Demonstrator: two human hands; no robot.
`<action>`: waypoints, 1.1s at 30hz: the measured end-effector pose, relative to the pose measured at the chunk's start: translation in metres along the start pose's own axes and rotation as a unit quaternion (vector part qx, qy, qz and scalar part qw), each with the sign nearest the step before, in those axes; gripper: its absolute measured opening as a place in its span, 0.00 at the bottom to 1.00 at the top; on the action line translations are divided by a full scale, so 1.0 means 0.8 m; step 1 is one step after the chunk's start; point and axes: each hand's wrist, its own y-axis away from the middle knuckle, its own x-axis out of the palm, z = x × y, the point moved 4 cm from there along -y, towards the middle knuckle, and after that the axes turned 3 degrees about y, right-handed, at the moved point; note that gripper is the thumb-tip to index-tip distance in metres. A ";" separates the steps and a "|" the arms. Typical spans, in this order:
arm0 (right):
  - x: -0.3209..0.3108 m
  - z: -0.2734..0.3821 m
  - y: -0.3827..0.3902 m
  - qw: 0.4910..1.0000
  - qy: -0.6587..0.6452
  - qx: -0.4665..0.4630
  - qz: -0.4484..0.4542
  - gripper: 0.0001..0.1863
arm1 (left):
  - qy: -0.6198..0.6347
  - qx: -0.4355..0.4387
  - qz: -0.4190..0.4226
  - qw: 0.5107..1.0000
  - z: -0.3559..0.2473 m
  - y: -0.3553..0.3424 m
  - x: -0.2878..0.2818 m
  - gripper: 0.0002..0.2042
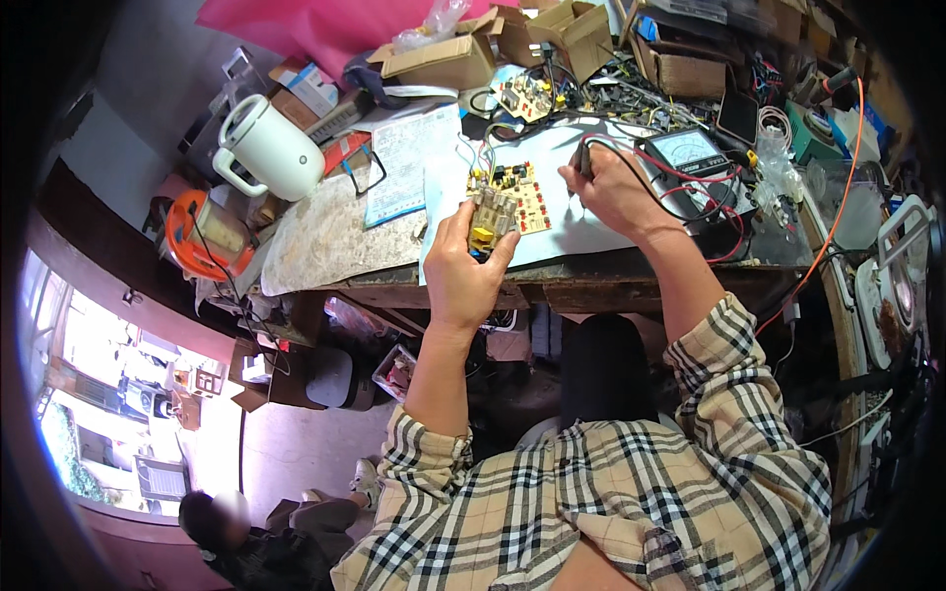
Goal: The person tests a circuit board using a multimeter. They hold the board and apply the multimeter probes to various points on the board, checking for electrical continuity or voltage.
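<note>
My left hand grips the near edge of a small circuit board with a red underside, a yellow transformer and several coloured wires, tilting it up off the bench. My right hand is closed on a dark meter probe, its tip held just to the right of the board. Red and black leads run from the probe to an analogue multimeter right beside that hand. A pale blue sheet lies under both hands.
A white electric kettle stands at the left, with an orange appliance nearer the bench edge. Cardboard boxes, another circuit board and tangled wires crowd the back. An orange cable hangs at right. A person sits below at lower left.
</note>
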 end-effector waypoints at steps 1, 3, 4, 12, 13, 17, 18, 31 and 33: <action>0.013 -0.006 -0.003 1.000 -0.016 -0.007 0.019 0.15 | -0.009 0.000 0.003 1.000 0.002 0.000 0.004 0.29; 0.021 -0.021 0.001 0.999 -0.021 -0.022 0.018 0.13 | -0.054 0.025 0.007 0.998 -0.004 -0.002 0.006 0.31; 0.021 -0.020 0.003 0.999 -0.026 -0.042 0.007 0.13 | -0.080 0.035 0.009 0.996 -0.005 -0.002 0.004 0.33; 0.006 -0.009 0.003 0.961 -0.267 0.068 0.027 0.13 | -0.081 0.013 -0.009 0.997 0.004 -0.014 0.007 0.29; 0.013 -0.011 0.007 0.944 -0.314 0.100 0.028 0.13 | -0.062 -0.020 -0.009 0.998 0.003 -0.014 0.008 0.28; 0.044 -0.017 0.028 0.878 -0.449 0.158 0.049 0.13 | -0.088 -0.028 0.022 0.996 0.001 -0.020 0.010 0.24; 0.049 -0.015 0.035 0.857 -0.485 0.165 0.045 0.13 | -0.095 -0.025 0.026 0.995 0.000 -0.020 0.010 0.24; 0.062 -0.005 0.073 0.850 -0.496 0.180 -0.009 0.12 | -0.093 0.028 0.033 0.995 0.008 -0.012 0.029 0.34; 0.061 -0.004 0.073 0.848 -0.499 0.177 -0.014 0.12 | -0.068 0.039 0.031 0.996 0.008 -0.010 0.031 0.35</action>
